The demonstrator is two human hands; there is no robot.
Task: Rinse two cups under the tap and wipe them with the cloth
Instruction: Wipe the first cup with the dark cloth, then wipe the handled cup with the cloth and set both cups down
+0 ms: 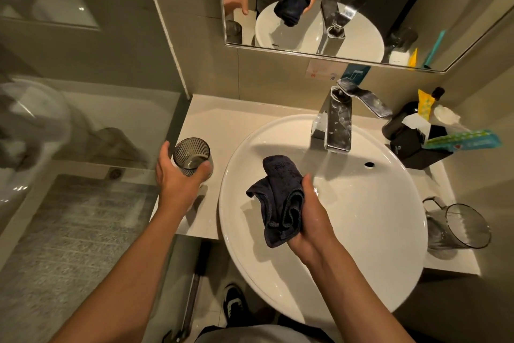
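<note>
From the head view, a chrome square tap [338, 120] overhangs the white oval basin [375, 203]. A clear handled mug [456, 224] lies tipped on the counter's right. The left hand [178, 176] wraps its fingers around a ribbed smoky glass tumbler [192, 156] standing left of the basin. The right hand [311, 220] clutches a crumpled dark cloth [281, 198] over the bowl.

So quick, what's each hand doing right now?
Left hand: closed around the ribbed smoky glass cup on the counter.
Right hand: closed on the crumpled dark blue cloth, over the basin.
</note>
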